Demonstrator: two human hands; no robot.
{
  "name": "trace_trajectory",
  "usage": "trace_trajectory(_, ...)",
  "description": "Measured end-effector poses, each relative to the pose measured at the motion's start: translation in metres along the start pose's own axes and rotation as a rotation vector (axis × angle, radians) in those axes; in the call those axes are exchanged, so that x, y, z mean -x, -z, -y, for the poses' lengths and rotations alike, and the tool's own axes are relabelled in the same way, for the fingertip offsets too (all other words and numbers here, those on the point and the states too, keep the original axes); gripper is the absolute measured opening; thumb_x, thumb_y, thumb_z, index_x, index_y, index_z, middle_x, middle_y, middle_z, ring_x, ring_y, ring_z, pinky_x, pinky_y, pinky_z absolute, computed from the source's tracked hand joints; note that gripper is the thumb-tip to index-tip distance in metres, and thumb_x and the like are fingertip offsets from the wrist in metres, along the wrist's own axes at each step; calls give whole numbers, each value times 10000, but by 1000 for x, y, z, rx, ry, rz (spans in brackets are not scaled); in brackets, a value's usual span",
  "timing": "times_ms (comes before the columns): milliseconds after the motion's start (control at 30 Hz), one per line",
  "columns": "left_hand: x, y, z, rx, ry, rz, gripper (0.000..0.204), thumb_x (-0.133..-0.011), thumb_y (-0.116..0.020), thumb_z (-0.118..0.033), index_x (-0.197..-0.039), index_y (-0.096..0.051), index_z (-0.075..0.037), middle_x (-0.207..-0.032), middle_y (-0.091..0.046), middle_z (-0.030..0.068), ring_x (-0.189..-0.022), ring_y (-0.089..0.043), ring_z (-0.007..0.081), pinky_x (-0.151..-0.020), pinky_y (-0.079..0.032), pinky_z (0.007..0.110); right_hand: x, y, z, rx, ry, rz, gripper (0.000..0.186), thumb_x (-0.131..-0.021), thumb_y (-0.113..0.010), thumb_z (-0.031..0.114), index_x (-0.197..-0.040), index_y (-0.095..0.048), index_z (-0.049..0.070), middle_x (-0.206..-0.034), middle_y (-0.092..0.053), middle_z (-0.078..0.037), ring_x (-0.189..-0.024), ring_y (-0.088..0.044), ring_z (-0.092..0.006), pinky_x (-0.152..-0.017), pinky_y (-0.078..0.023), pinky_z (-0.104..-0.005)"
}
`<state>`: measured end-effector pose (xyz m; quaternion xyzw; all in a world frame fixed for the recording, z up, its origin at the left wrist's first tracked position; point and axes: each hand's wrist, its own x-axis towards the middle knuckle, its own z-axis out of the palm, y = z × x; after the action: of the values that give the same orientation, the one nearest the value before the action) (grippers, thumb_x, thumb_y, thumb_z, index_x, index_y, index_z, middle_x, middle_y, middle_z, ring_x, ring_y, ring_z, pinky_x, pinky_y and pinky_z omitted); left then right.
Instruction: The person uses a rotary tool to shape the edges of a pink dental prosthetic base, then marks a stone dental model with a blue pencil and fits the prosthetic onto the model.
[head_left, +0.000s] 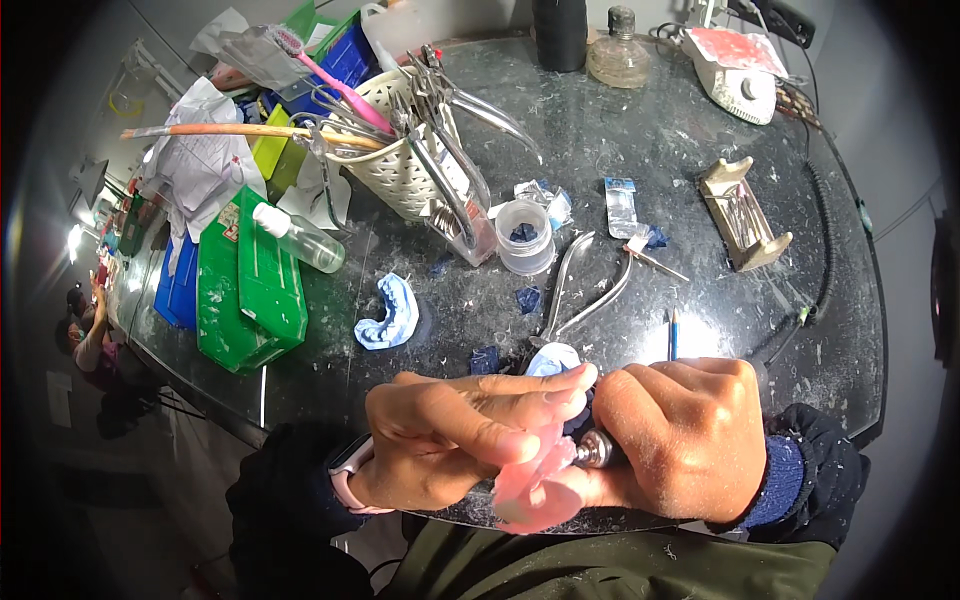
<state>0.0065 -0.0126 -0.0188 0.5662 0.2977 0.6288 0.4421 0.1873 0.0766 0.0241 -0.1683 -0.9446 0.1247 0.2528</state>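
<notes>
Now handpiece (598, 449) horizontal, tip left into pink denture (530, 490).

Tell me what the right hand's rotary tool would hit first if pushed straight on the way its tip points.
Probably the pink dental plate: the right hand aims the handpiece leftward at it. The left hand grips the plate, its fingers just behind; depth unclear.

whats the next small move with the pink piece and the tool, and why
Probably a slight turn of the pink acrylic piece in the left hand to bring a fresh edge to the tool tip. The right hand holds the metal handpiece with its tip right at the piece, and the left fingers pinch it from above; whether they touch cannot be told.
</notes>
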Motion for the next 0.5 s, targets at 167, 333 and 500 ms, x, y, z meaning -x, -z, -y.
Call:
trace_trajectory(167,1,-2,-2,35,16,-22,256,-769,-629,145,-941,-620,-45,-1063,-627,239,-1081,-571,373,-928,-493,462,-1,2,0,-20,-1,8,499,-643,-729,502,-631,-469,76,-494,-437,-21,-406,-516,-186,-379,-379,-306)
trace_trajectory(333,0,-3,2,97,-15,-27,272,-770,-622,152,-960,-610,-43,-1068,-618,256,-1079,-573,376,-927,-493,462,-1,0,0,-31,-2,-22,488,-658,-727,494,-636,-475,77,-501,-450,-20,-405,-515,-181,-377,-381,-304)
trace_trajectory(500,-2,0,-8,-180,71,19,285,-754,-620,170,-951,-613,-36,-1054,-623,258,-1019,-614,368,-865,-531,434,0,5,0,-12,-16,4,488,-661,-732,490,-634,-480,72,-497,-444,-20,-400,-511,-183,-376,-382,-302)
